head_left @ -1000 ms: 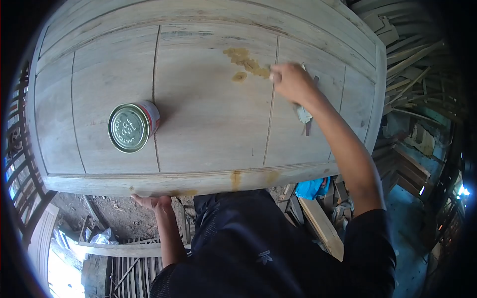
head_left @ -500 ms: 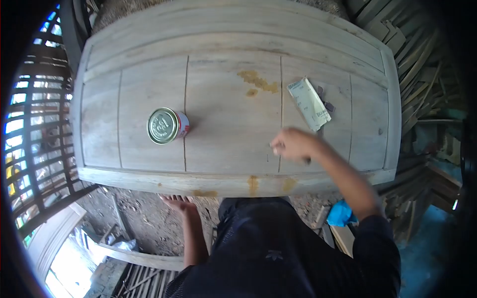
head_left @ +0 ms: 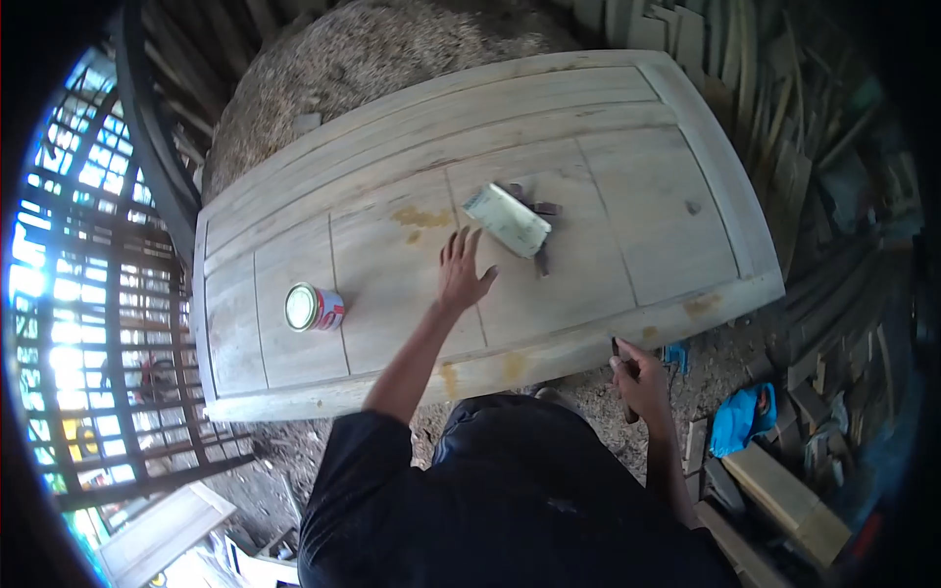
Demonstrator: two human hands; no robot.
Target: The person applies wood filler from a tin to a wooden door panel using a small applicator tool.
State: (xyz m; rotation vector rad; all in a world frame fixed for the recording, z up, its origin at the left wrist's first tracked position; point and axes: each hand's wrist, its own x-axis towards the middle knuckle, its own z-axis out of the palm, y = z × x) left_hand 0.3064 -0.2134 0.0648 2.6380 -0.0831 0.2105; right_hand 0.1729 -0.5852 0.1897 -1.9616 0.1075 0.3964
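My left hand [head_left: 463, 274] reaches over the middle of a pale wooden panel [head_left: 392, 323], fingers spread, holding nothing. Just beyond its fingertips lies a folded pale sheet [head_left: 508, 220] with print on it, and small dark pieces [head_left: 547, 209] lie beside and partly under it. My right hand [head_left: 639, 377] is at the panel's near edge, its fingers closed around a dark, slim tool [head_left: 627, 392]. A closed tin [head_left: 314, 307] with a red and white label stands on the left part. Yellow-brown stains [head_left: 421, 216] mark the wood between tin and sheet.
A blue plastic bag [head_left: 743, 419] lies at the right by wooden boards [head_left: 784, 500]. Wood offcuts are piled along the right side. A slatted wall [head_left: 108, 294] stands at the left, and a heap of shavings [head_left: 363, 73] lies behind the panel.
The view has turned and shifted. My left hand has come up from beside the near edge to the sheet. My right hand has drawn back from over the panel to its near edge.
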